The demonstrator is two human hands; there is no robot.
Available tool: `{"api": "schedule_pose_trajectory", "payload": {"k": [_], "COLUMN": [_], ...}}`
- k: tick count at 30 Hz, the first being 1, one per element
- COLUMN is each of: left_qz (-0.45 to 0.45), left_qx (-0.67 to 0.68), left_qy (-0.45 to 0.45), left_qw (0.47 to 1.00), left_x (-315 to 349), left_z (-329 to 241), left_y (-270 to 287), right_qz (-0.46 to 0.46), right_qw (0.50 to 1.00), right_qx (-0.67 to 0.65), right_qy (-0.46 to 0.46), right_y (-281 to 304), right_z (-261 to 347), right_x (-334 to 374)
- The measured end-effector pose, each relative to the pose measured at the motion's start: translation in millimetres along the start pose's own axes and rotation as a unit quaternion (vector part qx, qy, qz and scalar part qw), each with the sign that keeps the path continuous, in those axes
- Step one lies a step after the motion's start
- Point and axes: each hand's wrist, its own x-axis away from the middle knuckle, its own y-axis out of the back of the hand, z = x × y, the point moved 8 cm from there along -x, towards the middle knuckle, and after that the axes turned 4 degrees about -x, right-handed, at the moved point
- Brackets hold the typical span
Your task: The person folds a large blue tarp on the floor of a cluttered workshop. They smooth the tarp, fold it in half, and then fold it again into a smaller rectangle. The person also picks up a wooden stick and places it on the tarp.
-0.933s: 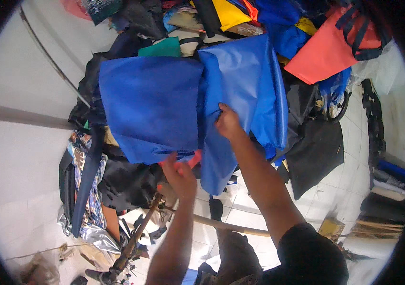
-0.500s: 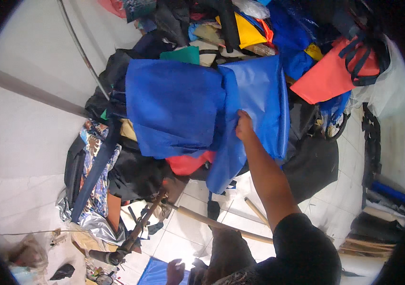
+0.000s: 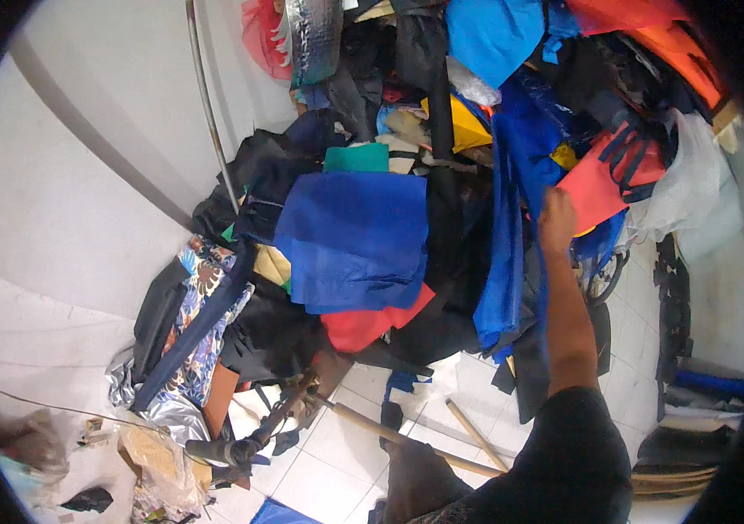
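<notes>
My right hand (image 3: 557,223) is closed on the edge of a blue fabric sheet (image 3: 505,262), which hangs in long, narrow folds to the left of my wrist. Left of it, a flat, roughly square blue fabric piece (image 3: 354,236) lies over the heap of cloth. A red piece (image 3: 372,321) pokes out below that square, and a green one (image 3: 356,158) shows above it. Just past my fist lies a coral-red bag with dark straps (image 3: 599,183). My left hand is outside the picture.
Black cloth (image 3: 451,288) and many coloured scraps make up the heap. A metal pole (image 3: 210,113) leans by the white wall. Wooden sticks (image 3: 468,428) lie over the tiled floor (image 3: 337,463). Rolled materials (image 3: 704,384) sit at the right, and patterned fabric (image 3: 202,301) at the left.
My right hand has moved right and away from me, drawing the blue sheet off the square piece into narrow folds. The left hand has left the picture. The view has shifted.
</notes>
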Motion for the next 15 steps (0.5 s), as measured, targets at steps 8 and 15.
{"api": "schedule_pose_trajectory", "payload": {"k": [8, 15], "left_qz": [-0.098, -0.159], "left_qx": [-0.017, 0.078], "left_qy": [-0.255, -0.149], "left_qw": [0.962, 0.973], "left_x": [-31, 26], "left_z": [13, 87], "left_y": [29, 73], "right_qz": [0.577, 0.748], "right_qw": [0.794, 0.573], "right_qx": [-0.163, -0.248], "right_qy": [-0.103, 0.225], "right_y": [-62, 82], "right_z": [92, 220], "right_x": [276, 572]}}
